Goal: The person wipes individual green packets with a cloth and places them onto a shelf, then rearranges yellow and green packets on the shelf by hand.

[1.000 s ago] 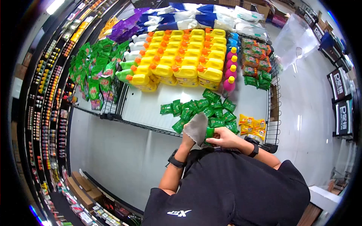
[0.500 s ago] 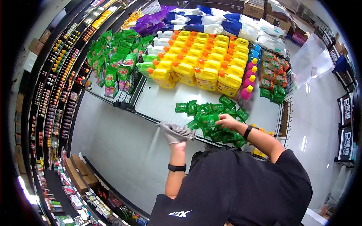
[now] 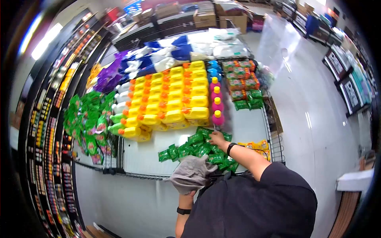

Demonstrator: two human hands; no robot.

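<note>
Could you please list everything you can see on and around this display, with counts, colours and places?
yellow jugs: many, yellow with orange caps, rows mid-table
pink bottles: four, pink with yellow caps, right of the jugs
green sachets: loose pile, green, table front
yellow packs: a few, yellow, front right corner
red-and-green packs: stacks, red and green, table's far right side
green pouches: many, green, left bin
display table: one, white, wire-edged
grey cloth: one, grey, front edge
right hand: resting on the green sachets
left hand: mostly hidden under the grey cloth, gripping it
</note>
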